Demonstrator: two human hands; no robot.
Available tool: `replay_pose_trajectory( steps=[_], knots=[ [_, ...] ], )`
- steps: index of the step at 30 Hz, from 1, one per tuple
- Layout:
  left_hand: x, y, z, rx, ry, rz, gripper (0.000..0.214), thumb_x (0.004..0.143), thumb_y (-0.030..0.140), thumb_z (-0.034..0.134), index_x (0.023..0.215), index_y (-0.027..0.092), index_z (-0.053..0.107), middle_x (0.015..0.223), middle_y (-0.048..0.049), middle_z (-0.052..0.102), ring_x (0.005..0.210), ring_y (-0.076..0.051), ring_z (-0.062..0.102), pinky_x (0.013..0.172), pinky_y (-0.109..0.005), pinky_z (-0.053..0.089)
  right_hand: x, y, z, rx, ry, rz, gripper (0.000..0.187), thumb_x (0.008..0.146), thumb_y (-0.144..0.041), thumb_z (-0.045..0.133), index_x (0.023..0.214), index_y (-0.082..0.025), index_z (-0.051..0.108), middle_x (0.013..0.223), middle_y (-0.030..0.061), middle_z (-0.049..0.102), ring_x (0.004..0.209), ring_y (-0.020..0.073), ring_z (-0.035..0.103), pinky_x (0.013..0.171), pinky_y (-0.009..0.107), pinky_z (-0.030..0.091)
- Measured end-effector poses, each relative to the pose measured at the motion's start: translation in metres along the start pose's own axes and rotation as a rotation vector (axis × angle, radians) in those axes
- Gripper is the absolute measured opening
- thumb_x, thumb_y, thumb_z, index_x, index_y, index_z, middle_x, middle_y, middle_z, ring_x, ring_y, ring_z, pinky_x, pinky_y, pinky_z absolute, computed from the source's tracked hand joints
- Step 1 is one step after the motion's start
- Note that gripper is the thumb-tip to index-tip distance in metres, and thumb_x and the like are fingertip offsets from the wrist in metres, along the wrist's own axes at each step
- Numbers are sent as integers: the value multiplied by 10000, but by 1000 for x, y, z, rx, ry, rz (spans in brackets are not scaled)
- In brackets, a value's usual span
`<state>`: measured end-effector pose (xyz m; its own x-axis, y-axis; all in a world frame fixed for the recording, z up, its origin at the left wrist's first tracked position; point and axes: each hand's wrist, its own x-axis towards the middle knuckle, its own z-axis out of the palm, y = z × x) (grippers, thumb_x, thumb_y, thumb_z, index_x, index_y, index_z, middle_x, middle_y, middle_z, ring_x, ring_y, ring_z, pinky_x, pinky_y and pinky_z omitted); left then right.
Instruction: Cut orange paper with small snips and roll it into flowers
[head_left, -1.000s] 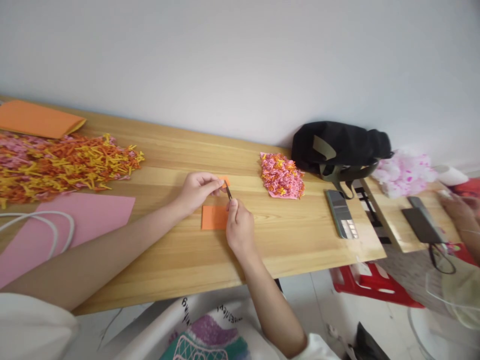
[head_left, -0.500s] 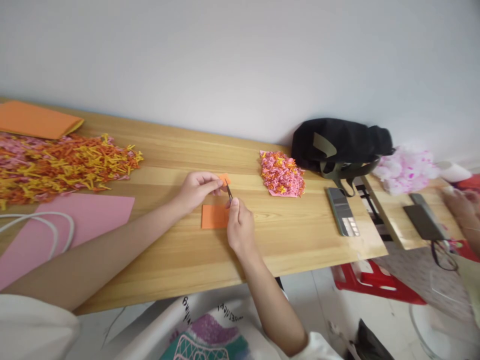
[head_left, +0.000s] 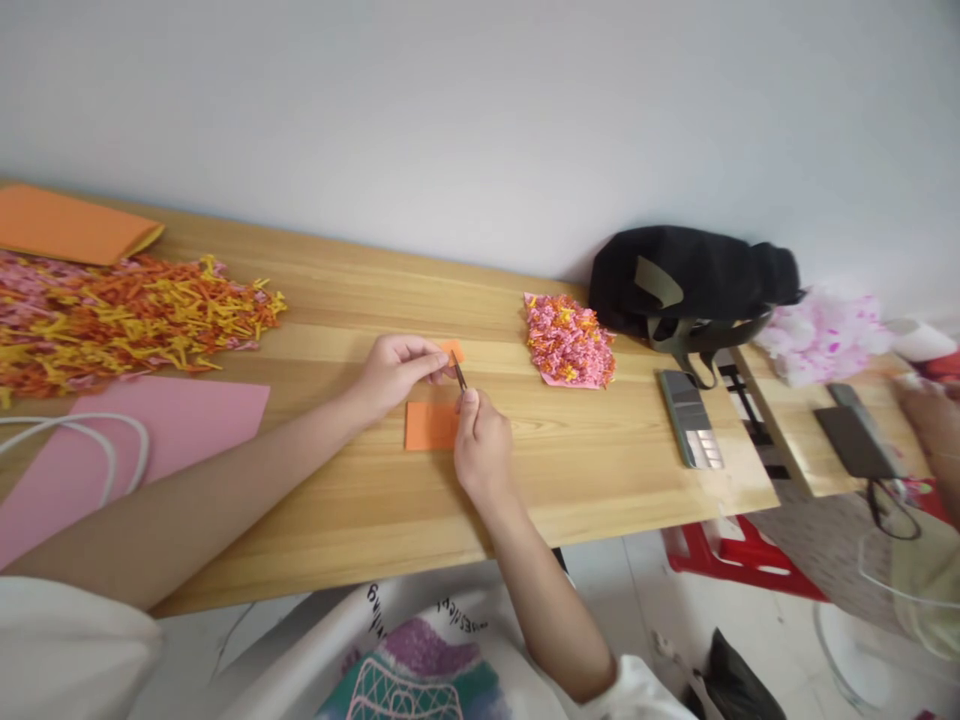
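Observation:
Small orange paper piece (head_left: pixel 453 349) is pinched between the thumb and fingers of my left hand (head_left: pixel 397 373). My right hand (head_left: pixel 484 448) is closed around a pair of dark tweezers (head_left: pixel 460 375), whose tips reach the piece's lower edge. Whether the tips grip the paper is too small to tell. Below the fingers, a flat orange rectangle (head_left: pixel 429 427) lies on the wooden table (head_left: pixel 360 530), its right end covered by my right hand. To the right sits a pink sheet heaped with pink, orange and yellow twisted bits (head_left: pixel 568 342).
A large heap of twisted pieces (head_left: pixel 150 310) spreads on the left, beside folded orange sheets (head_left: pixel 67 225), a pink sheet (head_left: pixel 202 415) and a white cable (head_left: pixel 139 440). Rightward are a black bag (head_left: pixel 682 280), a phone (head_left: pixel 690 420) and another person's hand (head_left: pixel 930 420) at a neighbouring table.
Both hands keep nearly the same pose at the small orange piece, with the tweezers still at its lower edge. The camera view has shifted slightly.

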<state>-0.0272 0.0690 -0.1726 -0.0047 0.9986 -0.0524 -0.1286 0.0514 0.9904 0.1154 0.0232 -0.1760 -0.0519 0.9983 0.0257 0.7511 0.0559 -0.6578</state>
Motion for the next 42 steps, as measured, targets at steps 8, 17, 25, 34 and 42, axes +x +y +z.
replay_pose_trajectory(
  steps=[8,17,25,34,42],
  knots=[
    [1,0,1,-24,3,2,139,662,278,715,608,150,713,597,-38,694,528,-124,561,559,-266,462,0,-4,-4,6,-26,13,473,997,-394,157,765,-206,523,651,65,588,601,200,553,554,284,306],
    [0,0,1,2,23,3,151,675,285,717,619,145,707,576,-30,667,531,-130,562,564,-274,460,-1,-5,-6,-48,-52,-26,477,1006,-392,144,787,-203,523,635,42,551,565,183,479,541,280,259],
    [-2,-1,2,-13,36,7,167,675,296,721,611,144,697,581,-26,673,529,-123,564,562,-267,460,1,-8,-5,-95,-89,17,420,1012,-329,189,816,-193,534,645,42,542,549,180,460,542,286,219],
    [-1,-2,3,-35,34,0,201,666,322,736,616,135,681,569,-21,658,522,-119,566,550,-259,456,2,-12,-4,-159,-92,67,395,1024,-287,237,859,-161,573,672,61,594,538,173,487,540,285,204],
    [0,-3,3,-32,42,2,191,647,319,725,608,135,688,567,-22,665,518,-114,564,542,-251,454,2,-14,-5,-143,-97,86,377,1021,-297,245,846,-173,555,669,54,590,549,173,486,546,283,205]
  ],
)
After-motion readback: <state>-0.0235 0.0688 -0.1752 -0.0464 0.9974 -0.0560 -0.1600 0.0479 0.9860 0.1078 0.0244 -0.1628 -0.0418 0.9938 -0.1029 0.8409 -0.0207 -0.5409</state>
